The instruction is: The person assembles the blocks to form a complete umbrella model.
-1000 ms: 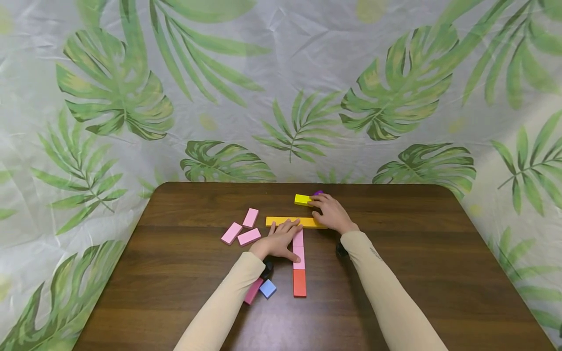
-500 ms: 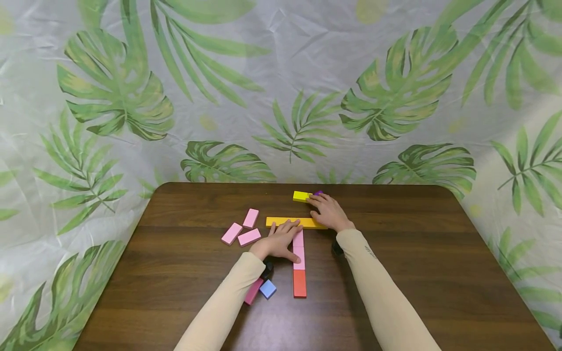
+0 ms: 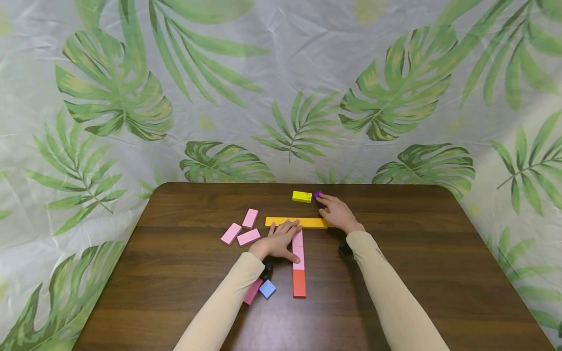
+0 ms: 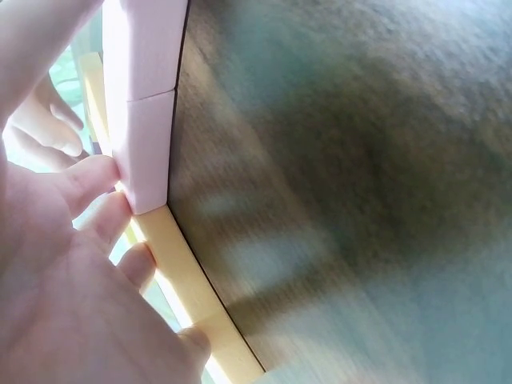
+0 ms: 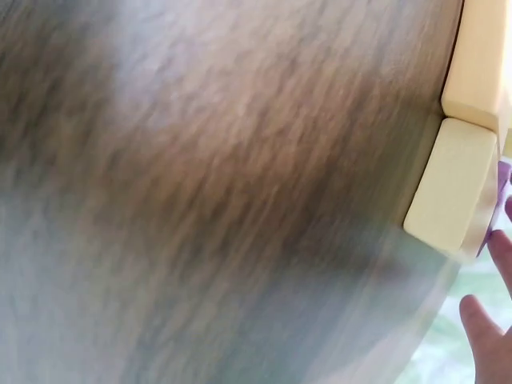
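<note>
In the head view my left hand [image 3: 278,242] rests, fingers spread, over two pink blocks [image 3: 298,252] laid end to end. Its fingertips reach the row of orange blocks [image 3: 313,223] crossing their far end, and in the left wrist view they lie along the pink-orange corner [image 4: 152,212]. A red block [image 3: 299,283] continues the pink line toward me. My right hand [image 3: 340,214] is beyond the orange row's right end, its fingertips at a purple block [image 3: 318,194] that they partly cover. In the right wrist view a strip of the purple block [image 5: 500,188] shows behind the orange end block [image 5: 452,184].
A yellow block [image 3: 301,196] lies left of the purple one. Three loose pink blocks [image 3: 250,237] are left of the left hand. Near the left forearm lie a blue block [image 3: 267,289] and a dark pink block [image 3: 252,292], partly hidden. The dark wooden table [image 3: 395,273] meets a leaf-patterned cloth behind.
My right hand has shifted the yellow block slightly left and away from me, let it go, and moved right to the purple block. The left hand has stayed in place.
</note>
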Available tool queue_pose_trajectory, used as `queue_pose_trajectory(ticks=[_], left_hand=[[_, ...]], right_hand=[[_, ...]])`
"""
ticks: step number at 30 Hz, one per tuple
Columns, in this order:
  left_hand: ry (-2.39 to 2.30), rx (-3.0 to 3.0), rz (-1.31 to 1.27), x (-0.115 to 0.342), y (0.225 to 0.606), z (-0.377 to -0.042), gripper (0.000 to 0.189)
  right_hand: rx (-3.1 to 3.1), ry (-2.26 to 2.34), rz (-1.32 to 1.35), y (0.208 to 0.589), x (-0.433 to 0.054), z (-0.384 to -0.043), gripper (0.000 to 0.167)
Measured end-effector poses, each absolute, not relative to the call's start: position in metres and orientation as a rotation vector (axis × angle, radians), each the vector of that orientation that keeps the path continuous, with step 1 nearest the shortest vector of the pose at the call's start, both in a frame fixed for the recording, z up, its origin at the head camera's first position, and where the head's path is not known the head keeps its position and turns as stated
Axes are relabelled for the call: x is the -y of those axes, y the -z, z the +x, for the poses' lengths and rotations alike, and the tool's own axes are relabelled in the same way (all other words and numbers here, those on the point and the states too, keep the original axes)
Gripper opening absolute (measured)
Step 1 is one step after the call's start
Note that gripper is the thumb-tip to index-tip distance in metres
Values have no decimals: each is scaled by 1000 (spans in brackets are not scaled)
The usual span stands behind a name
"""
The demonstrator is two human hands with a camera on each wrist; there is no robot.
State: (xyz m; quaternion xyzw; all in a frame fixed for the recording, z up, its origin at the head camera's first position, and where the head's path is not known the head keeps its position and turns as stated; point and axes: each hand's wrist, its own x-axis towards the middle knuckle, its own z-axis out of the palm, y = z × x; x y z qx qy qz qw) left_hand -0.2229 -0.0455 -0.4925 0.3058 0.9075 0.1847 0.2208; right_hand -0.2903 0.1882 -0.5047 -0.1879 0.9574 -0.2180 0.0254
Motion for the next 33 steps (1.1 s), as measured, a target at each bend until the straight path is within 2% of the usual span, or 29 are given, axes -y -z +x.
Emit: queue_pose_trajectory(ticks=[33], left_hand=[[-497, -2509, 846, 45, 492, -222, 92]], right_hand=[[-2917, 763, -741, 505, -194, -289, 47]])
